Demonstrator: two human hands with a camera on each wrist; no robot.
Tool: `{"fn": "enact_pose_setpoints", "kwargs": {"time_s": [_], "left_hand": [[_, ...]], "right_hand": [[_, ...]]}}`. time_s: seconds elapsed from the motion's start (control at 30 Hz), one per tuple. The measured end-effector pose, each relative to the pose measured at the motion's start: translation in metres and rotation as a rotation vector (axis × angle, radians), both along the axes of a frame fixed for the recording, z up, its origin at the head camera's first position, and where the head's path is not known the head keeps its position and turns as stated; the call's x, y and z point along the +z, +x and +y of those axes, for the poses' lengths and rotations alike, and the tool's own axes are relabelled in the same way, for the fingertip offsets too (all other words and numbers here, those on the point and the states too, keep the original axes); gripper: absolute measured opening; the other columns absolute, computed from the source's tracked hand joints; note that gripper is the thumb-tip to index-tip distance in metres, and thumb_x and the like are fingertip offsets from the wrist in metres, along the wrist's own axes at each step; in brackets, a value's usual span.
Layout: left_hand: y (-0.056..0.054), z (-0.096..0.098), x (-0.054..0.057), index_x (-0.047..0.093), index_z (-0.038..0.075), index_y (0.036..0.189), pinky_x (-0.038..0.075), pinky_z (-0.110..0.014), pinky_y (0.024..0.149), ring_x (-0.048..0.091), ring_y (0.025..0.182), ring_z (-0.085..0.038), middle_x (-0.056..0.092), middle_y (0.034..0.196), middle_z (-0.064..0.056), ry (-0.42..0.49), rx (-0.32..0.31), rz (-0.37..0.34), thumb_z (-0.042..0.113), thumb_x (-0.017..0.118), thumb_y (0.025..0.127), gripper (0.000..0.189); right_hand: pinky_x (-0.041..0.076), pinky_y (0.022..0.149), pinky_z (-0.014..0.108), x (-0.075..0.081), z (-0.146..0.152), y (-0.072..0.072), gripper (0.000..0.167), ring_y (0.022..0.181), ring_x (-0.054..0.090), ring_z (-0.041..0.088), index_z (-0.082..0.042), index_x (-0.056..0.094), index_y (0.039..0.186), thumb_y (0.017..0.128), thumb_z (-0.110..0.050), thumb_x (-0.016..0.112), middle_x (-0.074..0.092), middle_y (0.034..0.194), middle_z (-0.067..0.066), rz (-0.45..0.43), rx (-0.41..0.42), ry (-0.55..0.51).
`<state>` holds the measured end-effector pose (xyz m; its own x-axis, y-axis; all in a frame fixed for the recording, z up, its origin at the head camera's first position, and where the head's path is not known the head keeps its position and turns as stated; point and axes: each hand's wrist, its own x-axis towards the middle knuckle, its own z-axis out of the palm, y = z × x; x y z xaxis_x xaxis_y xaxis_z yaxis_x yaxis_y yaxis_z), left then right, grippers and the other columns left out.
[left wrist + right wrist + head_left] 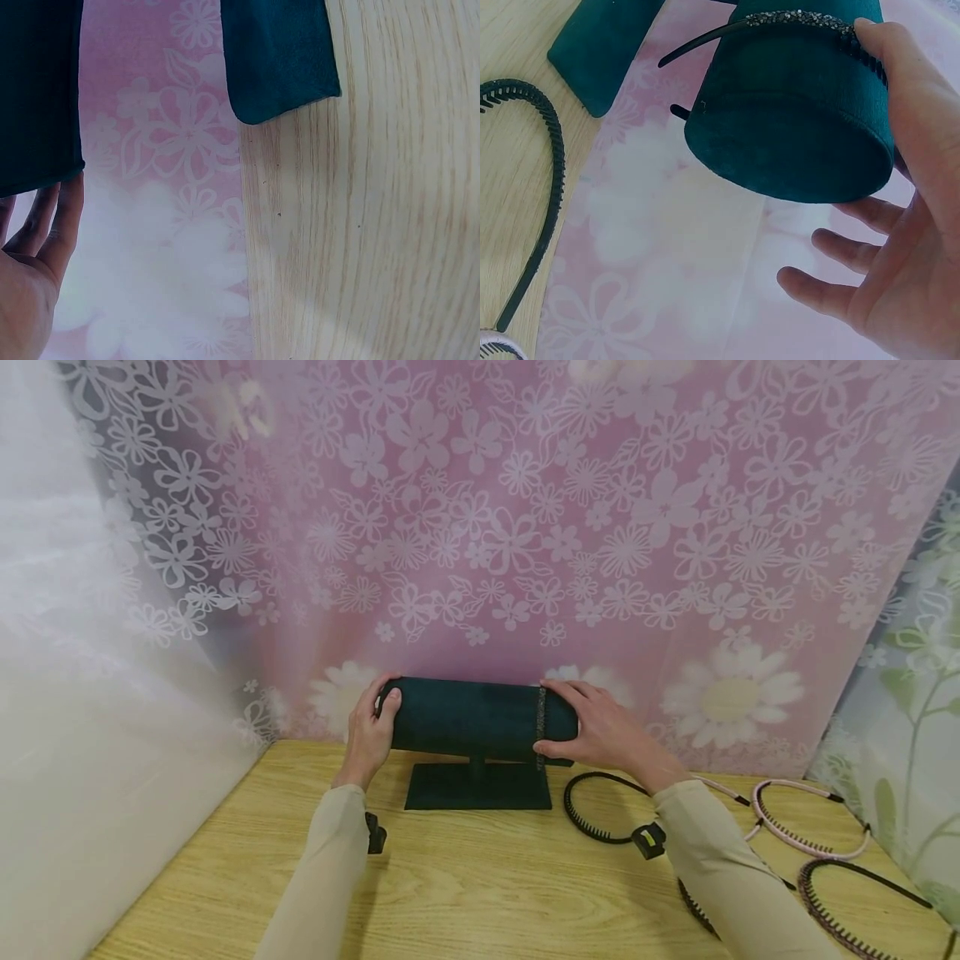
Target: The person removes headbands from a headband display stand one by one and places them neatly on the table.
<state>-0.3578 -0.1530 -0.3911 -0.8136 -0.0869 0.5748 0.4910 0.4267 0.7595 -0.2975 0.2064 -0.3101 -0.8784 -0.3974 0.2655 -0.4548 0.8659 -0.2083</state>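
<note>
A dark green velvet headband display stand [465, 714], a horizontal roll on a flat rectangular base [477, 789], stands on the wooden table. My left hand [366, 735] grips the roll's left end, thumb in front; in the left wrist view its fingers reach behind the end. Around the roll near its right end sits a dark headband [799, 18] with a glittering stone-covered band and inner teeth. My right hand [609, 722] pinches this headband against the roll with the thumb in front and fingers over the top. Its other fingers spread beyond the roll's end in the right wrist view.
On the table [480, 885], a black toothed headband [567, 806] lies right of the base. Further right lie a pink headband [795, 782], a brown one [806, 893] and others partly under my right sleeve [720, 860]. A pink floral backdrop [480, 527] rises close behind the stand.
</note>
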Motion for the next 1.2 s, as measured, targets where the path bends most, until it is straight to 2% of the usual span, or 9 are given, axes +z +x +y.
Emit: {"fn": "enact_pose_setpoints", "kwargs": {"time_s": [0.7,1.2], "left_hand": [[0.0,0.0,0.001,0.053,0.025,0.148,0.035,-0.056,0.12,0.045,0.144,-0.022,0.05,0.155,0.002,-0.009,-0.009,0.01,0.047,0.047,0.107,0.047],[0.001,0.0,0.0,0.052,0.023,0.148,0.034,-0.058,0.119,0.045,0.144,-0.025,0.049,0.157,0.0,-0.01,-0.01,0.001,0.046,0.047,0.107,0.047]], "right_hand": [[0.038,0.11,0.07,-0.002,0.015,0.002,0.097,0.143,0.041,0.048,-0.021,0.03,0.162,0.085,-0.061,0.074,0.041,0.16,0.02,-0.021,0.001,-0.026],[0.041,0.107,0.07,-0.003,0.021,0.006,0.096,0.14,0.045,0.049,-0.022,0.028,0.162,0.086,-0.059,0.074,0.043,0.158,0.023,-0.03,-0.003,-0.027]]}}
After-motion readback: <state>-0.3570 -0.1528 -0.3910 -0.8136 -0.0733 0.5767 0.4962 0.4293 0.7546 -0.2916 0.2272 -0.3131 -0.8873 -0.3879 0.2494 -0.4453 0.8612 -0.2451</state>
